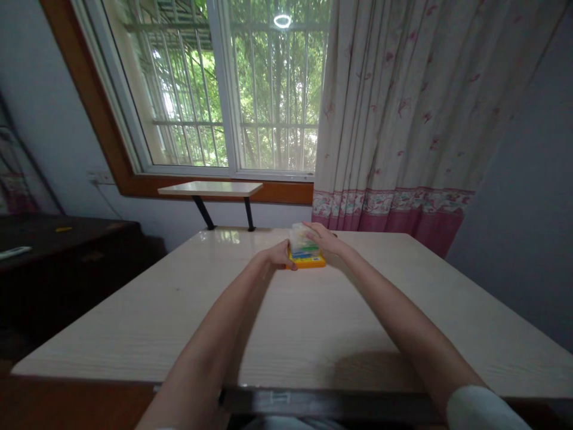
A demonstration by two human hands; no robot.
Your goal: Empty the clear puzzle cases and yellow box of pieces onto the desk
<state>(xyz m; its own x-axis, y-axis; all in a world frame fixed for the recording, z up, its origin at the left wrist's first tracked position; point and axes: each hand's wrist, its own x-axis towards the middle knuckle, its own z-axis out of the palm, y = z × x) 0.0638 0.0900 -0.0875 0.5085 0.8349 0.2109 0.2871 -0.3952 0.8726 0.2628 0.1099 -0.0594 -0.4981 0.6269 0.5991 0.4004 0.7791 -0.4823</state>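
My left hand (278, 257) and right hand (323, 239) both grip the yellow box (307, 258) on the far table (179, 310). Its clear lid (299, 237) could slip and pieces spill.

On the pale wooden table (313, 322) a yellow-based plastic box (305, 254) sits between the left hand (278, 257) and the right hand (323, 239), with a small wall-mounted shelf (210, 189) beyond them and a dark wooden cabinet (67, 251) far to the left hand's left.
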